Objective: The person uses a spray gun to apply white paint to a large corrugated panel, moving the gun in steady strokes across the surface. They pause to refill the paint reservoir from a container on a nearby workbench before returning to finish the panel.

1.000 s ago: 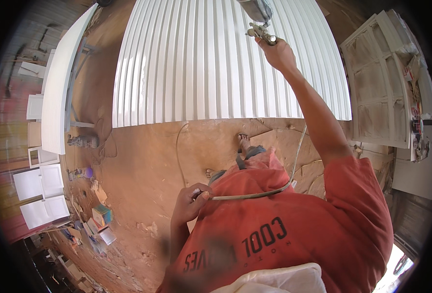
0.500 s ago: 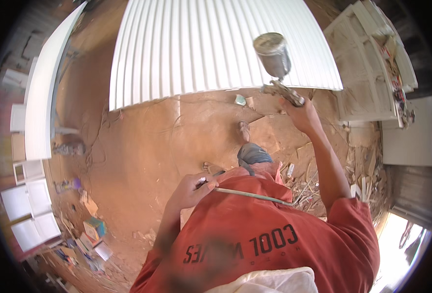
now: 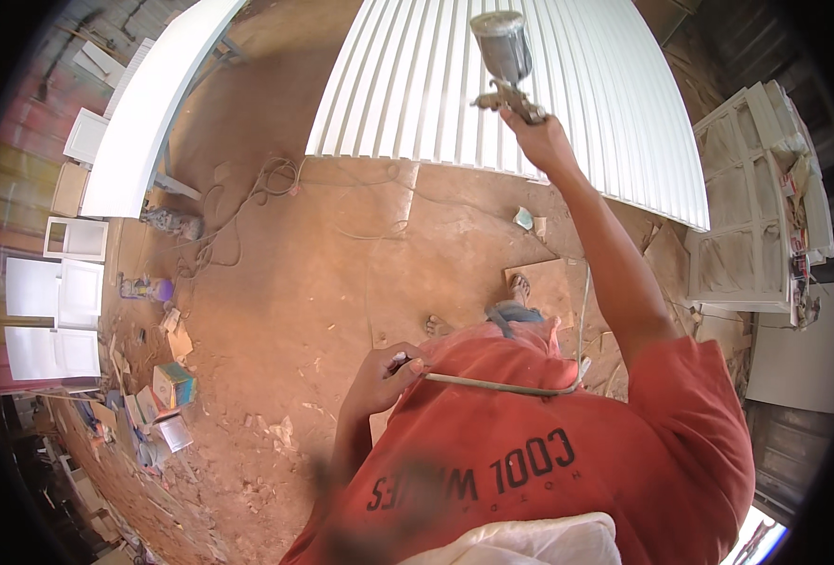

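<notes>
in what looks like a spraying step, the right hand [image 3: 541, 143] grips the spray gun [image 3: 509, 98] over the far ribbed panel [image 3: 407, 104], the left hand [image 3: 383, 380] clasps the hose [image 3: 492, 384] nearer, and the next stroke likely needs slack.

Spray gun [image 3: 505, 64] farther out; back over ribbed panel [image 3: 417, 85]

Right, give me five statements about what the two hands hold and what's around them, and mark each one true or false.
1. The right hand holds a spray gun. True.
2. The left hand holds a paintbrush. False: it holds a hose.
3. A metal cup is attached to the spray gun. True.
4. The person's shirt is blue. False: it is red.
5. The ribbed panel in front of the person is white. True.
</notes>
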Demonstrator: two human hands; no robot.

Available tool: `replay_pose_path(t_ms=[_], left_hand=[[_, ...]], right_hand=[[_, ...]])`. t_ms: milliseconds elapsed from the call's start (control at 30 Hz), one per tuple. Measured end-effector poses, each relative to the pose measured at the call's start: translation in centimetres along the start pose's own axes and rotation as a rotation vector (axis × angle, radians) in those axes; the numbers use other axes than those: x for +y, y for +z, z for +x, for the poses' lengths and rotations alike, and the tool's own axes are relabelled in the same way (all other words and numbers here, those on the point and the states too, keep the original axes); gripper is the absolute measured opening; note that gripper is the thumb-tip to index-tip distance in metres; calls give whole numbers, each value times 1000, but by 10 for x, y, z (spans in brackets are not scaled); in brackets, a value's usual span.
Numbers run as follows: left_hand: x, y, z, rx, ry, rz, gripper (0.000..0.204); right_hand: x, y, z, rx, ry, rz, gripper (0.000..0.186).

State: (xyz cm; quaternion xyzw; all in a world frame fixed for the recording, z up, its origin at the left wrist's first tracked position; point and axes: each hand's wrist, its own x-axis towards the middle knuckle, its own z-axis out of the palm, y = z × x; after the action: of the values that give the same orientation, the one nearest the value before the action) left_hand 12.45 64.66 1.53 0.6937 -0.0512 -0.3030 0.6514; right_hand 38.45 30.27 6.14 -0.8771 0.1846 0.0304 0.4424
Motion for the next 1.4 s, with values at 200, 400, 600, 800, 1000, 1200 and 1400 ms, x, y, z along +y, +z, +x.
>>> replay_pose_path(t_ms=[200, 400, 600, 800, 1000, 1200, 1400], left_hand=[[2, -17, -34, 113, 51, -123, 30], [-5, -38, -43, 179, 58, -73, 39], [-4, -55, -24, 101, 70, -69, 33], [8, -68, 4, 94, 58, -61, 36], [31, -91, 29, 207, 30, -34, 41], [53, -116, 52, 281, 10, -11, 39], [66, -131, 81, 330, 16, -15, 43]], right_hand=[[-20, 36, 45, 275, -164, -50, 70], [-27, 55, 10, 116, -154, -202, 72], [-32, 48, -50, -168, -85, -285, 60], [-31, 45, -25, -192, -77, -248, 61], [-56, 55, 79, -99, -21, -268, 67], [-78, 72, 191, 2, -48, -263, 72], [-103, 78, 244, 161, -89, -223, 65]])
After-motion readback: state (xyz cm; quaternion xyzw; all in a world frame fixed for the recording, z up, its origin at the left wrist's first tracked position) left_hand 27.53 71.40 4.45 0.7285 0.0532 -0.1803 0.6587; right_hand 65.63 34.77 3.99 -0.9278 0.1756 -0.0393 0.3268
